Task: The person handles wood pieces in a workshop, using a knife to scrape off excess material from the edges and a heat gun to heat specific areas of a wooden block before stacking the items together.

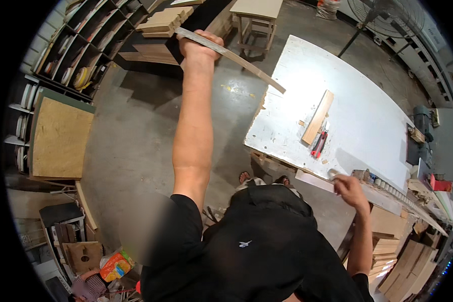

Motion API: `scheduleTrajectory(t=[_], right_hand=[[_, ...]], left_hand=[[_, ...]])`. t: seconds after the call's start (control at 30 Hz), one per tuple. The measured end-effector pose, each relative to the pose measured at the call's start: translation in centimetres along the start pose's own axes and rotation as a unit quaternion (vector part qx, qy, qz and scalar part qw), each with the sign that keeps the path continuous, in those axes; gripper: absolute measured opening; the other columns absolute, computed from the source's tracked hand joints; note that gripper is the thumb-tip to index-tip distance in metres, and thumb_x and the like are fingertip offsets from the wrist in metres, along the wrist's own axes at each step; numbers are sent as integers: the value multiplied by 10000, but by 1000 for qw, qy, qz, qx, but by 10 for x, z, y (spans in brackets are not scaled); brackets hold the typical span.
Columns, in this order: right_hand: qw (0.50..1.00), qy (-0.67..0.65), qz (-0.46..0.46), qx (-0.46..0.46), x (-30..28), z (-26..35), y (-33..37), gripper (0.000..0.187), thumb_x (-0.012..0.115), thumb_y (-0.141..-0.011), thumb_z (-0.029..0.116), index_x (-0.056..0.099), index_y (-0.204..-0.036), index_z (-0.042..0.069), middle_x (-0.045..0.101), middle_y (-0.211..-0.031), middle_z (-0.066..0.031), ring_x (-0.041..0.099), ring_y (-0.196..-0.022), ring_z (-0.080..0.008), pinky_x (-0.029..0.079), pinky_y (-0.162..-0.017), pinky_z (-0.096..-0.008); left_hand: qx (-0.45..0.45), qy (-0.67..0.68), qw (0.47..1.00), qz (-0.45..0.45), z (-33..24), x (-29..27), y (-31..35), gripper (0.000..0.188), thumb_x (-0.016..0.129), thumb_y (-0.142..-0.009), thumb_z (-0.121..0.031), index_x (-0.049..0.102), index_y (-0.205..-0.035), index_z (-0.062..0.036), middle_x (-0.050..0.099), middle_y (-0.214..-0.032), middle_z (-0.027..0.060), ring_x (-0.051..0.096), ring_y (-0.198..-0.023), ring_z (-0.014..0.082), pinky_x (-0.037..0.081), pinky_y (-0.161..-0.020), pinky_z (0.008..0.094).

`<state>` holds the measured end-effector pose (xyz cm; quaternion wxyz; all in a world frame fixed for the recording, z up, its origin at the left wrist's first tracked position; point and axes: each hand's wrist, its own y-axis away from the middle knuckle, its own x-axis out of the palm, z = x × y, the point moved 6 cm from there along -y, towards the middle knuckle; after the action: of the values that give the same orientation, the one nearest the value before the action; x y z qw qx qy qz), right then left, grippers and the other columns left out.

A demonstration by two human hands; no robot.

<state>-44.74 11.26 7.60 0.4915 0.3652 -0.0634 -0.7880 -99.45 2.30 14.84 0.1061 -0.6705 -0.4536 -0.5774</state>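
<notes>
Two hands are busy at this moment, and they are well apart. The left hand [200, 44] is raised far out in front, closed around a long thin wooden strip [231, 58]; the strip slants from the hand down to the near corner of the white surface [357, 100], where its far end seems to touch or hang just over the edge. The right hand [348, 187] is low, at the near edge of the same surface, and its fingers are curled about a small grey thing, but I cannot tell what it is. On the surface lie a short wooden board [317, 117] and, just beside it, a red and black tool [319, 144], both untouched. I judge that the work with the strip is in an early stage: it is only held, not yet laid down or fixed.
</notes>
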Motion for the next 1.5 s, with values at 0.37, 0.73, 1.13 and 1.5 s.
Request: scheduleTrajectory(t=[0.37,0.73,1.13,1.5], right_hand=[[936,198,-239,-164,35,99,-26,208,709,-825,248,692,-894,53,638,-801,-133,614,-760,-338,479,-671,-420],[944,-35,-287,-160,82,90,-77,227,631,-867,182,661,-1041,40,657,-821,-158,623,-715,-330,491,-652,-392],[948,60,-311,27,51,-17,-174,806,744,-775,438,438,-1281,-109,571,-1135,-278,609,-996,-397,509,-820,-415],[910,-395,-115,57,47,-58,-202,250,703,-764,139,638,-932,-35,574,-740,12,535,-670,-90,432,-614,-230]], left_hand=[[-124,-28,991,-48,88,-50,31,540,312,-891,-591,332,-582,-149,297,-492,-2,255,-432,187,241,-463,327],[-62,-171,983,20,181,-103,46,638,283,-975,-621,507,-1229,-81,568,-1061,93,539,-1015,254,449,-876,391],[-26,-726,680,100,278,-174,54,424,693,-754,-64,556,-1135,64,640,-991,150,628,-839,242,517,-770,347],[-21,-727,681,78,321,-171,2,433,715,-717,-166,620,-1072,63,647,-890,163,625,-786,284,515,-752,365]])
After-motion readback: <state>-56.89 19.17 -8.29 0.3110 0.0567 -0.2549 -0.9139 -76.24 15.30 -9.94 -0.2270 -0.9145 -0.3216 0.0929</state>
